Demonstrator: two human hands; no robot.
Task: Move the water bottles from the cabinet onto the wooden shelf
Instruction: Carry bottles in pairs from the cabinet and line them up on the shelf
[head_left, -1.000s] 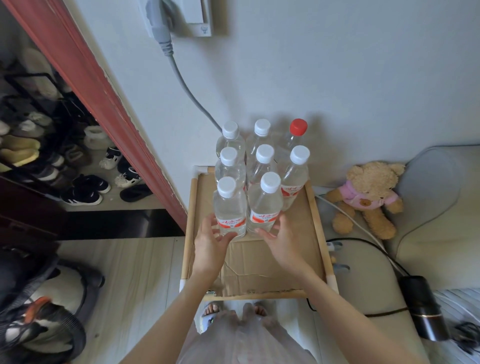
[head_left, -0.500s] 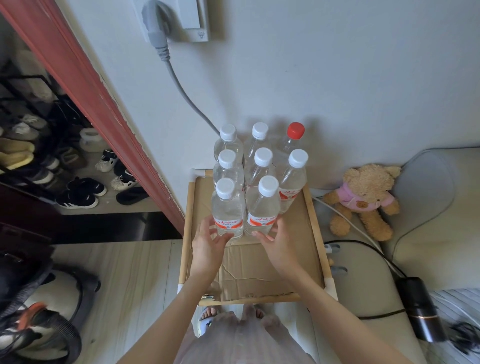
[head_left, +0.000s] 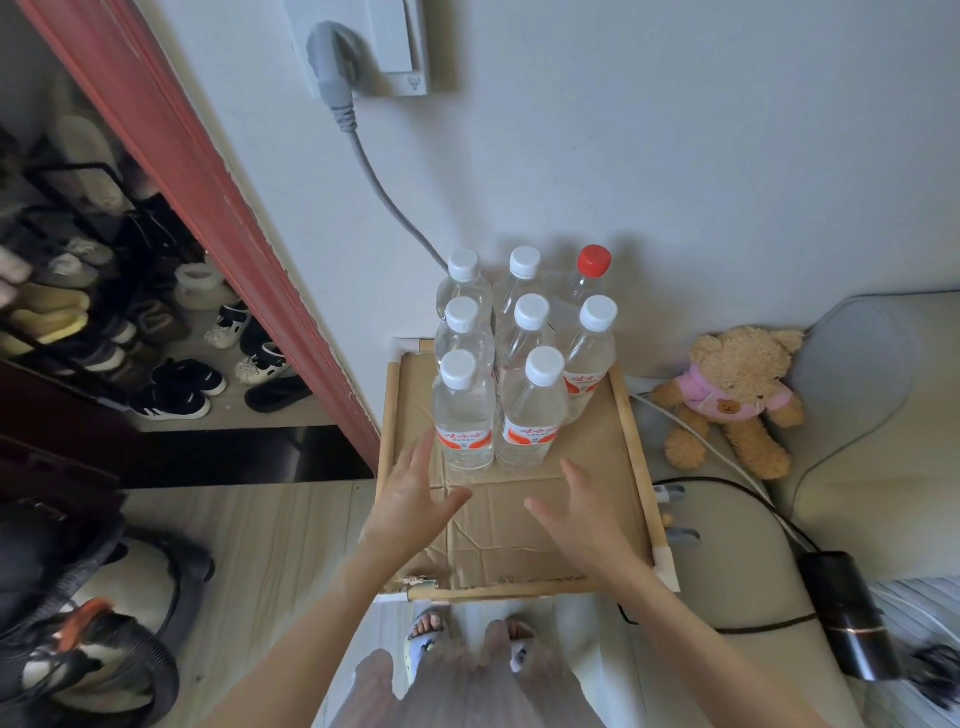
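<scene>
The wooden shelf (head_left: 631, 441), lined with cardboard, stands against the wall and carries eight water bottles (head_left: 532, 410) packed upright at its back, seven white-capped and one red-capped. Both the left hand (head_left: 413, 496) and right hand (head_left: 576, 512) hover just in front of the front pair, fingers (head_left: 571, 470) spread apart and holding nothing. A careless brush could topple the tightly packed bottles like skittles; a teddy bear (head_left: 732, 397) and cables (head_left: 727, 486) lie right of the shelf, shoes (head_left: 171, 387) left.
</scene>
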